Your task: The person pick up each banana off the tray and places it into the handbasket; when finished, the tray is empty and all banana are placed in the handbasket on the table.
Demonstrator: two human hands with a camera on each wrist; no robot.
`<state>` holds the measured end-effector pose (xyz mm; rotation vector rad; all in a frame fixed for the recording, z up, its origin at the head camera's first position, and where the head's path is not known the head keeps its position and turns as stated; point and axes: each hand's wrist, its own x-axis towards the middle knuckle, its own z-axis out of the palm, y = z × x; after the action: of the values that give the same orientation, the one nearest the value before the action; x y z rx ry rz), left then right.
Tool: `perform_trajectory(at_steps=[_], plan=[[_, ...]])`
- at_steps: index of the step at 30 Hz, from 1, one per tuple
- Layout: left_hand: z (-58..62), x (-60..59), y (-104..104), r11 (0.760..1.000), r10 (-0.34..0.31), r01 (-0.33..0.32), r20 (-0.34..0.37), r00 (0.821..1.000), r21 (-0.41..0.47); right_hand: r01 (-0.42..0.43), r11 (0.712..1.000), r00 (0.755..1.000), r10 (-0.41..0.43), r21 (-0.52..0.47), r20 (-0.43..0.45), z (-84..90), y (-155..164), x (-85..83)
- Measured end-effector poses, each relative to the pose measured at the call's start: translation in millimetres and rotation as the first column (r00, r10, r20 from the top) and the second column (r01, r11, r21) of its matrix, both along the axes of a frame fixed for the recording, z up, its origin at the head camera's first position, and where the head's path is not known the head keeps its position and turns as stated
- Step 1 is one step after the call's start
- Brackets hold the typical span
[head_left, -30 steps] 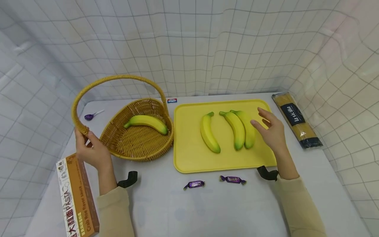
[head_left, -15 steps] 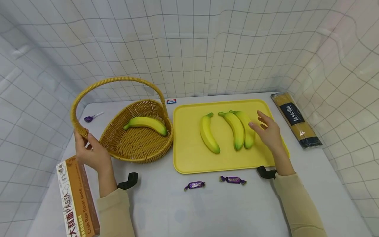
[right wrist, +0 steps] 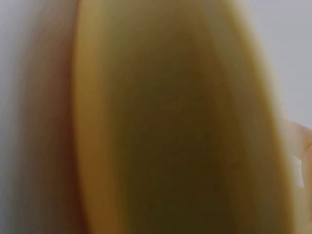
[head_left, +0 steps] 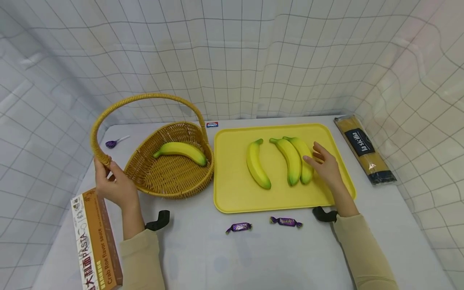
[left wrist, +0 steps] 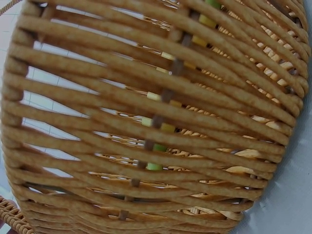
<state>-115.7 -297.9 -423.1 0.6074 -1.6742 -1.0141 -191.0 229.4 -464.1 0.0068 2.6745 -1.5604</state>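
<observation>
My left hand [head_left: 117,186] grips the handle [head_left: 145,96] of a wicker basket [head_left: 170,191] at its left foot. One banana [head_left: 181,151] lies inside the basket; in the left wrist view the woven wall [left wrist: 146,112] fills most of the frame, with bits of yellow and green showing through. On a yellow tray [head_left: 235,197] lie a left banana [head_left: 257,166], a middle banana [head_left: 288,161] and a right banana [head_left: 304,161]. My right hand [head_left: 327,167] hovers over the tray's right side, fingers apart and loosely bent, thumb tip overlapping the right banana's edge.
A pasta box [head_left: 96,237] stands left of the left forearm, and a spaghetti pack [head_left: 364,149] lies right of the tray. Two purple wrapped candies, one left [head_left: 239,227] and one right [head_left: 286,222], lie before the tray. A lollipop [head_left: 111,143] and a small wrapped piece [head_left: 212,124] lie behind.
My right hand has moved left and slightly toward the front, closer to the right banana. The left hand keeps its grip on the basket handle, and the bananas stay put.
</observation>
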Motion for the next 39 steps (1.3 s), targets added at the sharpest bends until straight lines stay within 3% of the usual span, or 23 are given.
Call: perform_trajectory(at_steps=[16,26,34,39], plan=[[0.0,0.0,2.0,1.0,0.015,-0.016,0.025,1.0,0.02,0.006,1.0,0.998,-0.008,0.026,0.069,-13.6,-2.9,-3.5],[18.7,4.6,17.6,0.998,0.036,-0.038,0.047,0.998,0.055,0.016,0.998,0.999,-0.018,0.055,0.049,-18.4,-6.7,-4.4],[1.5,-0.2,3.4,1.0,0.028,-0.028,0.037,0.999,0.01,0.034,0.997,0.999,-0.036,0.07,0.031,-18.8,-8.7,-1.8],[-1.1,0.5,1.3,1.0,0.014,-0.014,0.023,1.0,0.002,0.066,0.995,0.998,-0.068,0.069,0.016,-17.0,-8.6,-0.4]])
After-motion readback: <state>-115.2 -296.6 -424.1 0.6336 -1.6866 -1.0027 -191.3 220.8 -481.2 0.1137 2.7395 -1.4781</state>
